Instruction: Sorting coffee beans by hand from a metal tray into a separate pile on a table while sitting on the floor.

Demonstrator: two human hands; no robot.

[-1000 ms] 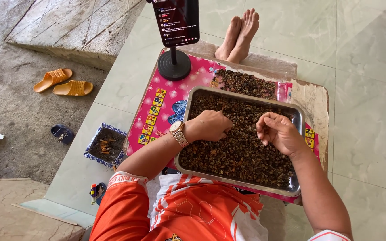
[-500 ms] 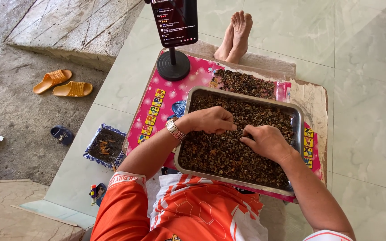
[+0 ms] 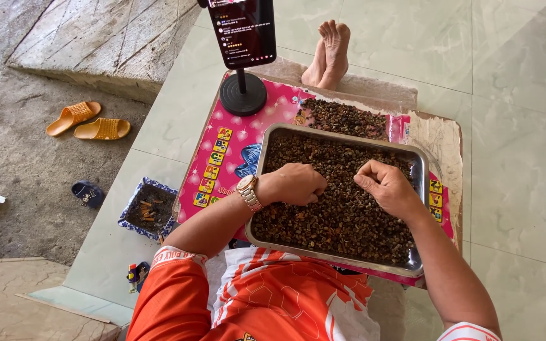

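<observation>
Head view: tray (image 3: 419,165) of small dark-brown seeds (image 3: 342,218)

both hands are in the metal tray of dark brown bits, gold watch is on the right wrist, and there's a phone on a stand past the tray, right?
Not quite: the head view shows the gold watch on the left wrist, not the right. The rest holds: the left hand and the right hand are both over the dark brown bits in the metal tray, and the phone stands on its stand beyond it.
</observation>
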